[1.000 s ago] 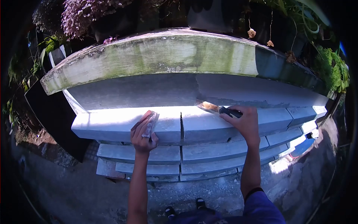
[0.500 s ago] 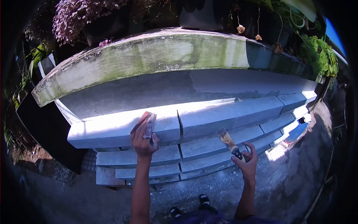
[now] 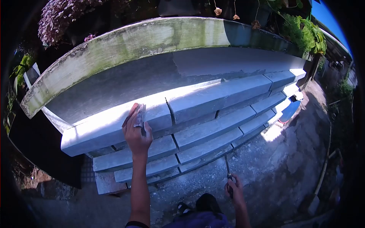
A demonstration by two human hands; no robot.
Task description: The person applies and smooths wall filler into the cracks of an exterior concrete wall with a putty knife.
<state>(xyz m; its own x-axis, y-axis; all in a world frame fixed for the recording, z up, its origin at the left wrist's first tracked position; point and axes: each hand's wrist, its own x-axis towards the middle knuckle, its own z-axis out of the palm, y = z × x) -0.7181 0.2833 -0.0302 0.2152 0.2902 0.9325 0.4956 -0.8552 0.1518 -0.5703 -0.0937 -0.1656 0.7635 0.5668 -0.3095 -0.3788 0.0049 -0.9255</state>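
My left hand (image 3: 137,138) is closed around a flat, whitish-smeared rectangular piece (image 3: 140,115), whose exact kind I cannot make out. It is over the sunlit top course of the stepped grey block wall (image 3: 205,93), left of a dark vertical joint (image 3: 169,110). Lower down on the right, my right hand (image 3: 235,188) grips a putty knife (image 3: 228,167) by its dark handle. The blade points up and appears nearly edge-on, apart from the wall as far as I can see.
A mossy concrete ledge (image 3: 152,40) overhangs the wall, with purple foliage (image 3: 62,19) and green plants (image 3: 304,34) above. A blue container (image 3: 289,111) stands at the wall's right end. My feet are on rough concrete ground (image 3: 266,163).
My right hand has lowered the putty knife away from the block courses and turned its blade edge-on. My left hand keeps its hold over the top course. The view has shifted and tilted.
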